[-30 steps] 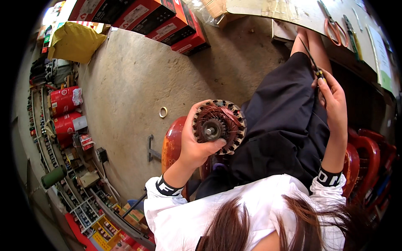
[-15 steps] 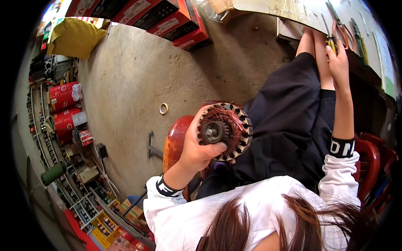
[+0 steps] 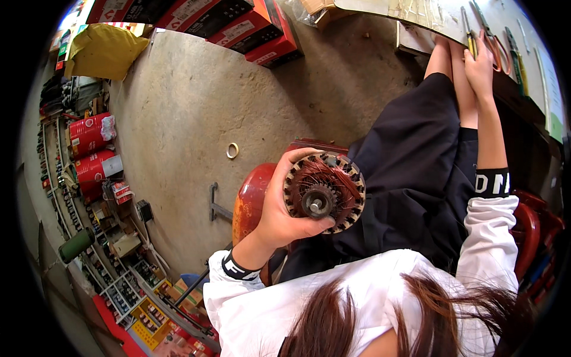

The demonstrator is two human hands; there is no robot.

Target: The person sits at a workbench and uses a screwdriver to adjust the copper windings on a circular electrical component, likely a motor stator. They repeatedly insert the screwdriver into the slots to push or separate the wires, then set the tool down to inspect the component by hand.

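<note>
My left hand [image 3: 278,205] is closed around a motor armature [image 3: 342,189] above my lap, its shaft end and toothed dark commutator facing up. Reddish-brown copper wire is wound inside its slotted rim, with a loose bundle across the upper right part. Over at the worktable's edge, my right hand [image 3: 480,70] is closed at the handle end of a slim screwdriver [image 3: 471,44] with a yellow and black handle. Right beside those fingers lie scissors [image 3: 498,52] with orange handles. My right fingertips are partly hidden.
Green-handled pliers [image 3: 516,59] lie on the pale worktable [image 3: 416,13], right of the scissors. Red and black boxes [image 3: 244,33] are stacked ahead. A tape ring [image 3: 232,150] lies on the concrete floor. Red drums [image 3: 92,137] and crowded shelves line the left. A red stool [image 3: 253,193] stands by my left arm.
My right hand has moved farther forward onto the worktable's edge with the screwdriver. The armature has shifted slightly right and tilted, so its commutator now sits lower in view.
</note>
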